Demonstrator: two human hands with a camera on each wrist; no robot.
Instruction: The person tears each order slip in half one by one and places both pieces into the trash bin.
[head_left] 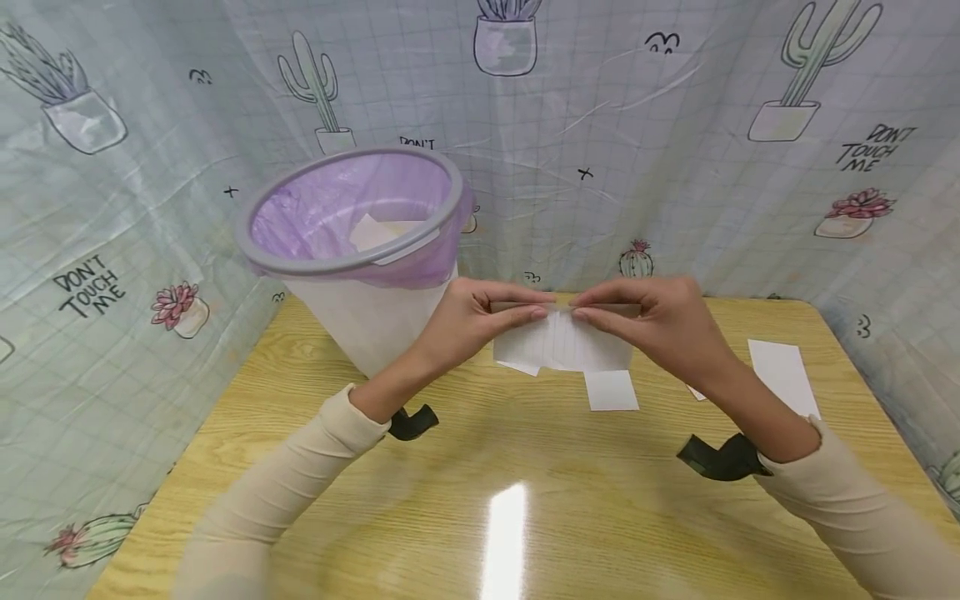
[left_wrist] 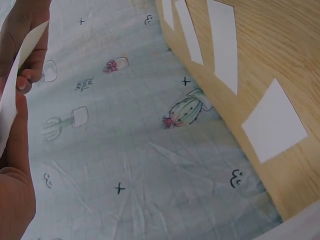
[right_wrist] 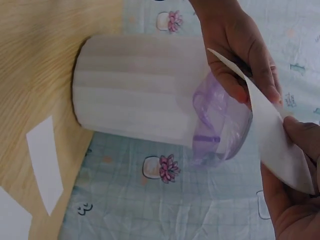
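Above the table, a white sheet of paper (head_left: 558, 346) with faint lines hangs between both hands. My left hand (head_left: 476, 317) pinches its upper edge between thumb and fingers. Close beside it, my right hand (head_left: 667, 321) pinches the same edge, the two sets of fingertips nearly meeting. In the right wrist view the paper (right_wrist: 277, 137) looks slightly bowed, with a thumb pressed on its face. The left wrist view shows only part of the sheet (left_wrist: 12, 92) at its left side.
A white bin (head_left: 367, 321) with a purple liner (head_left: 307, 212) stands left on the wooden table (head_left: 420, 500), pale paper (head_left: 367, 233) inside. White paper pieces lie on the table, one below the sheet (head_left: 611, 392), another at right (head_left: 783, 375). A patterned curtain (head_left: 555, 225) hangs behind.
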